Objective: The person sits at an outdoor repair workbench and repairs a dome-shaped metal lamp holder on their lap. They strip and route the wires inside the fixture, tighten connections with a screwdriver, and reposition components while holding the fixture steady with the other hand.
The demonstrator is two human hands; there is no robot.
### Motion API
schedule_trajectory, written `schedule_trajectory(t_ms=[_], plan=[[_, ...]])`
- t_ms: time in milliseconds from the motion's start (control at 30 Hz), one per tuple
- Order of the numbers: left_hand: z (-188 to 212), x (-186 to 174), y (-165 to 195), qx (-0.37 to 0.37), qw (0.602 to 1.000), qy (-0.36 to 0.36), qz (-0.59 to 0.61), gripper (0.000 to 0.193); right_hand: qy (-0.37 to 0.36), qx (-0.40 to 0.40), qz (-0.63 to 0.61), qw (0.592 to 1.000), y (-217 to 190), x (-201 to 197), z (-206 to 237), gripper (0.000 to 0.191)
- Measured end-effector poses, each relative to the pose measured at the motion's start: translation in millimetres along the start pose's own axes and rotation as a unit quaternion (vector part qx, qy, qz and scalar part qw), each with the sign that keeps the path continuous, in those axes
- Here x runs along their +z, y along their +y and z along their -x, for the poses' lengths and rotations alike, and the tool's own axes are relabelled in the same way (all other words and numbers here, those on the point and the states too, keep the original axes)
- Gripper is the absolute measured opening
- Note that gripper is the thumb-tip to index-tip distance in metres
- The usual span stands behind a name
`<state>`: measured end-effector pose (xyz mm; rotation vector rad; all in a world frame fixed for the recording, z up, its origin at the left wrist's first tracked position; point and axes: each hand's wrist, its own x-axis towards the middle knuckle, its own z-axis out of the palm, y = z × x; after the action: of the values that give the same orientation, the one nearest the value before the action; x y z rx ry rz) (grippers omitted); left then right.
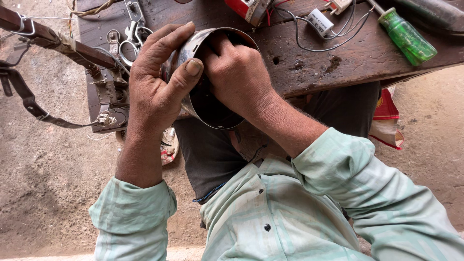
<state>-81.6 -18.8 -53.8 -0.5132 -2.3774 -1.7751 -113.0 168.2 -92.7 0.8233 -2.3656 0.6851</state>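
My left hand (157, 79) wraps around the outside of a shiny metal cylindrical shell (212, 108), thumb pressed on its rim. My right hand (239, 75) reaches into the open shell, fingers inside and hidden against its dark inner wall. The shell rests at the near edge of a dark wooden bench (309, 63), over my lap. Whatever the right fingers touch inside is hidden.
On the bench lie a green-handled screwdriver (407, 37), a small white block with black wires (320, 21), a red part (246, 9) and scissors (131, 36). At the left, a wire-wound metal frame with a strap (58, 53) sticks out. Dusty ground lies below, with a red-and-white packet (386, 118) at right.
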Motion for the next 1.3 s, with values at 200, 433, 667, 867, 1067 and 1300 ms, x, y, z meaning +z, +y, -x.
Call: schedule_trajectory(t_ms=[200, 433, 667, 867, 1067, 1300], plan=[[-1.0, 0.7, 0.0, 0.001, 1.0, 0.0, -0.005, 0.059, 0.003, -0.005, -0.003, 1.0, 0.7, -0.4, -0.9, 0.024], [-0.7, 0.5, -0.9, 0.0, 1.0, -0.001, -0.008, 0.06, -0.003, -0.005, -0.004, 1.0, 1.0, 0.9, -1.9, 0.024], [-1.0, 1.0, 0.3, -0.001, 1.0, 0.002, -0.025, 0.061, 0.002, -0.016, -0.021, 1.0, 2.6, -0.4, -3.3, 0.023], [-1.1, 1.6, -0.3, 0.003, 1.0, 0.003, -0.026, 0.061, -0.005, -0.023, -0.039, 0.999, 5.3, -1.4, -4.4, 0.02], [-1.0, 3.3, -1.8, -0.003, 1.0, 0.002, 0.004, 0.06, -0.001, -0.022, -0.041, 0.999, 5.4, -0.1, -5.0, 0.02], [-2.2, 3.8, 0.7, 0.006, 1.0, -0.002, -0.021, 0.06, -0.05, -0.018, -0.058, 0.997, -3.6, -29.4, -6.7, 0.025]])
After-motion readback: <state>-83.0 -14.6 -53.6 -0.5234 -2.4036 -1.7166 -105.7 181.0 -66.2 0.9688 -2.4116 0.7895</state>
